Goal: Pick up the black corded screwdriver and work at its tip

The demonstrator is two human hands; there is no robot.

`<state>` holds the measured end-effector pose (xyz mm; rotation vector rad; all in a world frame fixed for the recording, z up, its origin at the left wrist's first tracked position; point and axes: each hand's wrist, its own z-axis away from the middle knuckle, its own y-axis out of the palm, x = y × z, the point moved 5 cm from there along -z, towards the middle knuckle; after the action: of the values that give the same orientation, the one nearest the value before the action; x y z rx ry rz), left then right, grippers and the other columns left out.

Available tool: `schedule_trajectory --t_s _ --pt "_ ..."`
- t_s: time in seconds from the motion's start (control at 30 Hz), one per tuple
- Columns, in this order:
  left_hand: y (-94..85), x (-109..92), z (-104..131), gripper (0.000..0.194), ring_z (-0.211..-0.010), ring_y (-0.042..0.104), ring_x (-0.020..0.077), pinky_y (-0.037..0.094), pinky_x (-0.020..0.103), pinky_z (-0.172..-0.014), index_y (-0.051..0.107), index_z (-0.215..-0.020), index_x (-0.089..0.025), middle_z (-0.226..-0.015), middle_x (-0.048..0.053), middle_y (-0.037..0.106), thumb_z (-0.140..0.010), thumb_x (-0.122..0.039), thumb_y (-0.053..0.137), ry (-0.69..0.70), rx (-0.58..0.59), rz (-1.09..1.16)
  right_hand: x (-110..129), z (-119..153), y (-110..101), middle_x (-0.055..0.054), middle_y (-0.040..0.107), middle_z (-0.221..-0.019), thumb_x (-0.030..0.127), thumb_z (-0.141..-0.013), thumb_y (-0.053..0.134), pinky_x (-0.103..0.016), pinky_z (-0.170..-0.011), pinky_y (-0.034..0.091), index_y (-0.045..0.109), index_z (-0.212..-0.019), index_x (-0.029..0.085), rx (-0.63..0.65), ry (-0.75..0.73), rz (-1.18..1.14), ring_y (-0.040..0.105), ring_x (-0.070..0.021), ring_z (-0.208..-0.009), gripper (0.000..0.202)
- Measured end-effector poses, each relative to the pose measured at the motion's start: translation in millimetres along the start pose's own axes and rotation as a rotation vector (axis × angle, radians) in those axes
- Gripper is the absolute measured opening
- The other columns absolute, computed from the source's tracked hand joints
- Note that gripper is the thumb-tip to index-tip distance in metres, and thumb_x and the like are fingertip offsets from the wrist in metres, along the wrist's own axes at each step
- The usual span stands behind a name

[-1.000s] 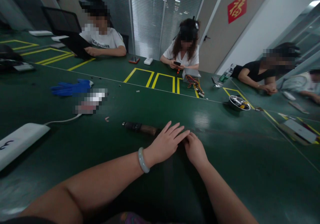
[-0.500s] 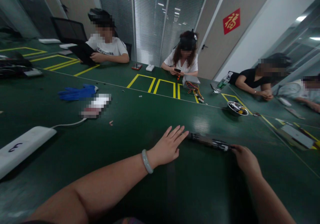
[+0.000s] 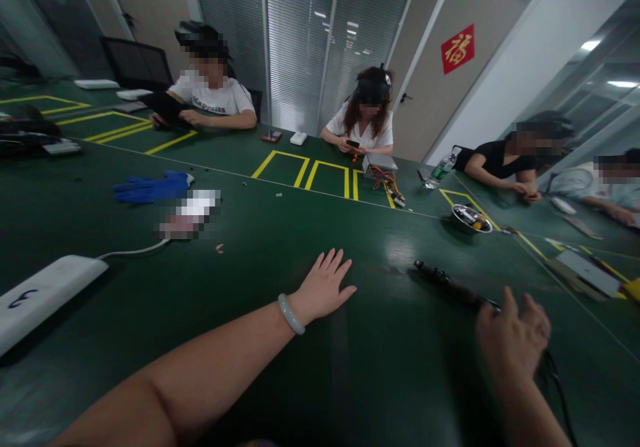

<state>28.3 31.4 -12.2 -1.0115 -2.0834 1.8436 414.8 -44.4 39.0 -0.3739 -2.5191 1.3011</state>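
Observation:
My left hand (image 3: 320,288) lies palm down on the green table, fingers spread, with nothing held; a pale bangle (image 3: 291,314) circles its wrist. To its right is a slim black corded tool (image 3: 453,287), which looks like an electric screwdriver. Its narrow tip points to the far left and its rear end reaches my right hand (image 3: 515,330). Motion blurs that hand; its fingers point upward around the tool's tail, and whether they grip it cannot be made out. A black cord (image 3: 560,387) runs down behind the right hand.
On the left are a white power strip (image 3: 50,294), a blurred-out phone-like item (image 3: 193,212) and a blue glove (image 3: 153,186). A metal bowl (image 3: 471,219) and a water bottle (image 3: 442,169) stand at far right. Several people sit across the green table (image 3: 240,234), near a wired grey box (image 3: 380,164).
The black tool has shifted right and turned, its tip now well away from my left hand. My right hand has moved right and its fingers lifted. My left hand has slid slightly left.

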Motion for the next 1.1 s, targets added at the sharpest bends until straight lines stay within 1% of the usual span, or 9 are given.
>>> schedule_trajectory --t_s 0.1,0.2,0.27,0.37,0.5,0.67,0.83,0.97,1.1 --pt "-5.5 -5.3 0.2 0.067 -0.145 0.014 0.0302 0.017 0.053 -0.115 0.029 -0.149 -0.018 -0.157 0.012 0.023 -0.097 -0.059 0.029 0.008 -0.011 -0.005 114.7 22.9 -11.4 -0.015 0.03 -0.152 0.041 -0.093 0.036 -0.059 -0.111 0.024 0.034 -0.147 0.018 0.086 -0.276 -0.223 0.018 -0.0328 -0.144 0.058" --pt "-8.8 -19.2 2.6 0.064 -0.146 0.01 0.0273 0.014 0.05 -0.117 0.025 -0.15 -0.017 -0.158 0.012 0.02 -0.097 -0.052 0.036 0.143 -0.022 -0.009 204.8 54.5 -12.3 -0.006 0.028 -0.155 0.036 -0.094 0.04 -0.053 -0.115 0.024 0.027 -0.15 0.024 0.29 -0.581 -0.44 0.018 -0.0269 -0.145 0.058" --pt "-5.0 -31.0 5.8 0.063 -0.147 0.008 0.0237 0.012 0.045 -0.118 0.02 -0.151 -0.019 -0.159 0.009 0.017 -0.097 -0.041 0.041 0.291 0.006 -0.024 241.8 74.6 -8.4 -0.004 0.03 -0.155 0.032 -0.095 0.041 -0.051 -0.117 0.022 0.023 -0.151 0.028 0.433 -0.757 -0.546 0.021 -0.0243 -0.144 0.059" --pt "6.0 -38.7 8.0 0.06 -0.146 0.012 0.0216 0.008 0.04 -0.119 0.018 -0.152 -0.017 -0.158 0.009 0.02 -0.098 -0.031 0.038 0.377 0.061 -0.055 262.3 88.9 1.7 -0.002 0.035 -0.152 0.031 -0.097 0.039 -0.049 -0.117 0.022 0.027 -0.149 0.031 0.615 -0.855 -0.623 0.026 -0.0212 -0.142 0.054" --pt "13.0 -38.1 6.6 0.059 -0.146 0.014 0.0238 0.005 0.042 -0.119 0.018 -0.152 -0.017 -0.157 0.009 0.022 -0.099 -0.036 0.035 0.379 0.079 -0.051 257.1 83.5 5.5 -0.002 0.036 -0.152 0.037 -0.098 0.04 -0.048 -0.117 0.022 0.031 -0.148 0.032 0.71 -0.836 -0.651 0.027 -0.0208 -0.142 0.051" --pt "8.3 -36.7 5.6 0.062 -0.146 0.015 0.0239 0.008 0.042 -0.119 0.016 -0.152 -0.018 -0.158 0.01 0.021 -0.098 -0.04 0.036 0.361 0.116 -0.02 251.9 79.8 2.0 -0.001 0.033 -0.153 0.039 -0.098 0.041 -0.046 -0.118 0.021 0.03 -0.148 0.034 0.753 -0.824 -0.68 0.026 -0.0193 -0.142 0.051" --pt "-4.7 -37.4 4.2 0.063 -0.145 0.019 0.0229 0.013 0.041 -0.118 0.023 -0.151 -0.019 -0.156 0.009 0.027 -0.097 -0.048 0.04 0.332 0.104 0.035 236.4 69.1 15.9 -0.002 0.038 -0.151 0.037 -0.095 0.046 -0.047 -0.117 0.022 0.034 -0.146 0.032 0.7 -0.764 -0.663 0.029 -0.0196 -0.141 0.053" --pt "-13.2 -36.0 2.8 0.065 -0.146 0.016 0.0234 0.015 0.042 -0.117 0.026 -0.15 -0.024 -0.157 0.006 0.025 -0.096 -0.059 0.035 0.311 0.11 0.115 173.1 21.3 27.4 -0.008 0.038 -0.15 0.043 -0.095 0.04 -0.045 -0.114 0.028 0.04 -0.144 0.023 0.41 -0.437 -0.516 0.031 -0.0217 -0.14 0.052" --pt "-15.2 -35.3 2.1 0.066 -0.146 0.013 0.0229 0.012 0.041 -0.118 0.023 -0.151 -0.027 -0.158 0.003 0.02 -0.096 -0.061 0.034 0.301 0.178 0.163 57.9 -22.9 28.2 -0.019 0.039 -0.147 0.054 -0.092 0.036 -0.05 -0.112 0.026 0.043 -0.141 0.01 0.093 0.009 -0.178 0.03 -0.0327 -0.139 0.066"
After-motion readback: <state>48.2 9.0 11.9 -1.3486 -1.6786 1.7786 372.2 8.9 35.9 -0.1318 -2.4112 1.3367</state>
